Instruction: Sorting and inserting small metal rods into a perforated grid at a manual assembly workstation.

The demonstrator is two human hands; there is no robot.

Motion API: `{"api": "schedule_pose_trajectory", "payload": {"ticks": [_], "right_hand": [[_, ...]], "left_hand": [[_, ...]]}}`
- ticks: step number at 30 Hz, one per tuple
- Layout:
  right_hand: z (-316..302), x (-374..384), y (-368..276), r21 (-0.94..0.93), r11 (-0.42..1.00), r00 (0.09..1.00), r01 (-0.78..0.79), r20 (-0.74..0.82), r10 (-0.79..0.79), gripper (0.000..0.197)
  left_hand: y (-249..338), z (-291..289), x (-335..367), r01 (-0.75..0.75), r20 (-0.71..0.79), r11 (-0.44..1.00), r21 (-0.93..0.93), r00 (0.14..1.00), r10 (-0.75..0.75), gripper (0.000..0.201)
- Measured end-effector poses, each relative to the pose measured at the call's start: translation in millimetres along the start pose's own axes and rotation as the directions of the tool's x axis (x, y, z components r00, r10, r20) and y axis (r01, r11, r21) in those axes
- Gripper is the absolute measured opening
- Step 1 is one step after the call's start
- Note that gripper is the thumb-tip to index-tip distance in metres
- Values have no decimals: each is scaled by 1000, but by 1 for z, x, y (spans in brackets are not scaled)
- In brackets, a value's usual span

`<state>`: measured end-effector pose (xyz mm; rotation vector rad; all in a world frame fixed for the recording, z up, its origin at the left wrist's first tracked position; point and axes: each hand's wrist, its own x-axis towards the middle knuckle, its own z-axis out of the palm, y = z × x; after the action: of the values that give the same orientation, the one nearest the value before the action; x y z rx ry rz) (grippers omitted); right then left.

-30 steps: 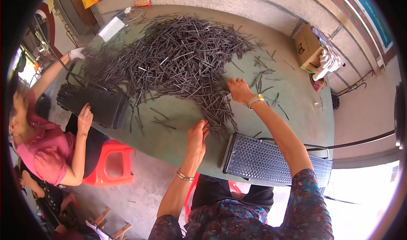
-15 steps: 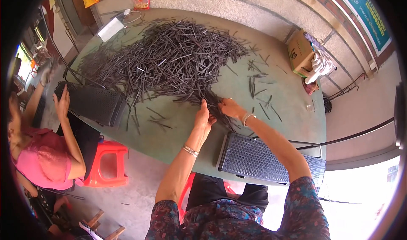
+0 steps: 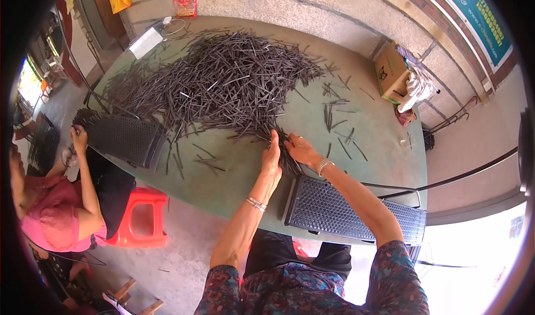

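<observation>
Left hand (image 3: 271, 158) and right hand (image 3: 302, 150) flanked sticks (image 3: 288, 162); a heap (image 3: 237, 84) lay at their eleven o'clock, a tray (image 3: 334, 203) at four.

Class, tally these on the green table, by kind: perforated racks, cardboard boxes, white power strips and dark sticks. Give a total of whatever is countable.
Perforated racks: 2
Cardboard box: 1
White power strip: 1
Dark sticks: too many overlap to count
Total without sticks: 4

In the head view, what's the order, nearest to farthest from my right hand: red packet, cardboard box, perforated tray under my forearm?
1. Perforated tray, just below, to the right
2. Cardboard box, upper right
3. Red packet, upper left
</observation>
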<state>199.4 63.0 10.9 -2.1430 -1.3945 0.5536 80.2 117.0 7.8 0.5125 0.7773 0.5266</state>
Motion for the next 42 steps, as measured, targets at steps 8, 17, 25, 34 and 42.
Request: {"api": "schedule_pose_trajectory", "payload": {"ticks": [8, 17, 25, 34, 42], "right_hand": [[-1, -29, -48, -197, 966, 977, 166, -101, -189, 21], [-22, -47, -55, -308, 910, 909, 276, -225, -352, 17], [-79, -31, -21, 201, 973, 987, 109, -142, -81, 39], [-72, -50, -30, 713, 627, 949, -314, 246, 196, 47], [-65, -48, -14, 701, 671, 955, -240, 47, 292, 28]], "left_hand": [[-1, -9, 8, -6, -36, 987, -162, 999, 0, 62], [-3, -6, 18, -71, -6, 980, -184, 997, 71, 20], [34, 32, 13, 27, 188, 866, -500, 979, 78, 25], [36, 35, 15, -65, 161, 834, -548, 970, 181, 34], [31, 38, 17, -81, 166, 839, -537, 966, 200, 33]]}}
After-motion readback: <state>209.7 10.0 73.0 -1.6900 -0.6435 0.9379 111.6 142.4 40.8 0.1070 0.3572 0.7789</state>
